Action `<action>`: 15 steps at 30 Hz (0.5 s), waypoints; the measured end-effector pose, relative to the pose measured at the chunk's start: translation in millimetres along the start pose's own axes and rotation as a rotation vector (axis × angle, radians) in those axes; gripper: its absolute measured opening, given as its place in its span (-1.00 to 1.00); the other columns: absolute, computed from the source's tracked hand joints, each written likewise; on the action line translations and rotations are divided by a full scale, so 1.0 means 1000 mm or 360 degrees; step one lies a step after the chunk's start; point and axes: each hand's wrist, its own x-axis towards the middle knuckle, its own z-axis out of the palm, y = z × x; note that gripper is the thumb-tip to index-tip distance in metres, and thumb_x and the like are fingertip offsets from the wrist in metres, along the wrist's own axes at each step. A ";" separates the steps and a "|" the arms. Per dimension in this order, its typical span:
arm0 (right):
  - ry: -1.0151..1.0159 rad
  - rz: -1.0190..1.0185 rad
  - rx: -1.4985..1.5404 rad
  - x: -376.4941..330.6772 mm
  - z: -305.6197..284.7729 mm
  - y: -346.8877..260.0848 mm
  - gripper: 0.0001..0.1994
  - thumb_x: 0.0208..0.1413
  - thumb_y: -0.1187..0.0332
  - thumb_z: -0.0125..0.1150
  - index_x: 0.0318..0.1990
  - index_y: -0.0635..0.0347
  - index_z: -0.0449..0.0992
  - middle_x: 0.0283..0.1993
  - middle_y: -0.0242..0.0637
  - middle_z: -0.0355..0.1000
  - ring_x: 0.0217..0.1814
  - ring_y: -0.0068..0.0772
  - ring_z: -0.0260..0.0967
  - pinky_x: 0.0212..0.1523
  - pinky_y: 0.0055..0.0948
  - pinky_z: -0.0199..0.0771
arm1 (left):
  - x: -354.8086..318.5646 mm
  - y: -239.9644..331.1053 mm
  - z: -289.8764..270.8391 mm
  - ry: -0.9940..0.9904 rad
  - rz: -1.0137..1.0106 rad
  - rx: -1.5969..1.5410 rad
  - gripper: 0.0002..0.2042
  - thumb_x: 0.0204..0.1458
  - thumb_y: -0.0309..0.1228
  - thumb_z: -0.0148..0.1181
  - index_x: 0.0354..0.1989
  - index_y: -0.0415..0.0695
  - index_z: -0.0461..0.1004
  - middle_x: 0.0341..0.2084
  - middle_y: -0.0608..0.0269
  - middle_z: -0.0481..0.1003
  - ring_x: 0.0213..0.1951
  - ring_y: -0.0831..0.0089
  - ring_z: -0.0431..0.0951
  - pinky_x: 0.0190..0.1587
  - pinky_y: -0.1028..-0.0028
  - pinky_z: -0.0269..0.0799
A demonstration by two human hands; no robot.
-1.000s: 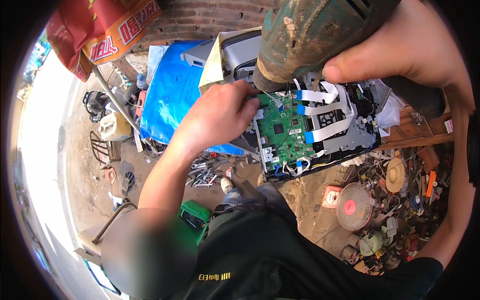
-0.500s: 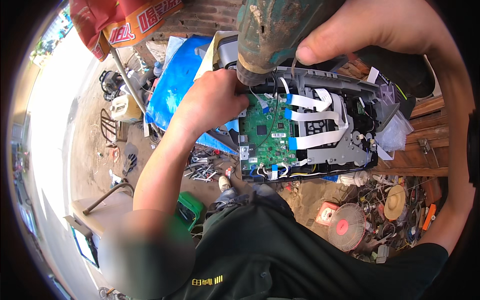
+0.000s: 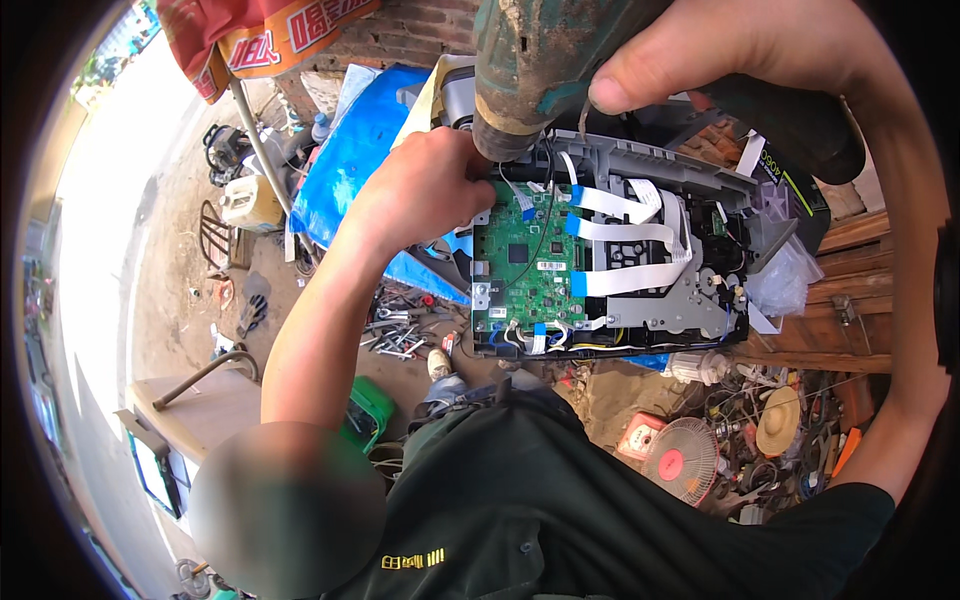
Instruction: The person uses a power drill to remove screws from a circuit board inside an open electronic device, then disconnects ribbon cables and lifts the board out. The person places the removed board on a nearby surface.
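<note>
An opened machine, which looks like a printer, lies before me with its green circuit board [image 3: 527,246] bare. White ribbon cables [image 3: 628,284] with blue ends run from the board to the grey metal frame [image 3: 670,310]. My right hand [image 3: 705,62] is wrapped round the grip of a worn, dirty green power drill [image 3: 555,62], which points down at the board's far left corner. Close beside the drill's chuck [image 3: 503,142], my left hand [image 3: 432,183] has its fingers curled in at that corner. Those fingertips and the drill's tip are hidden.
A blue plastic-wrapped bundle [image 3: 350,160] lies left of the machine. Loose wrenches [image 3: 400,325] and a green crate [image 3: 368,412] are on the ground. To the right stand wooden boards [image 3: 825,300], a fan [image 3: 682,462] and piled scrap. A blurred round shape [image 3: 287,510] covers the lower left.
The view has shifted slightly, so the machine and ground sit a little further left and up. Both hands and the drill keep nearly the same place at the board's corner.
</note>
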 end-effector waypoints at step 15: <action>0.0212 0.0252 -0.0088 -0.056 -0.031 -0.034 -0.38 -0.11 0.36 0.64 0.14 0.31 0.52 0.06 -0.23 0.57 0.09 -0.38 0.50 0.18 -0.33 0.49 | -0.006 0.019 0.016 0.0253 0.0132 0.0718 -0.87 0.07 -0.40 0.18 -0.33 -0.23 0.53 -0.46 -0.08 0.60 -0.30 -0.05 0.65 -0.20 0.05 0.56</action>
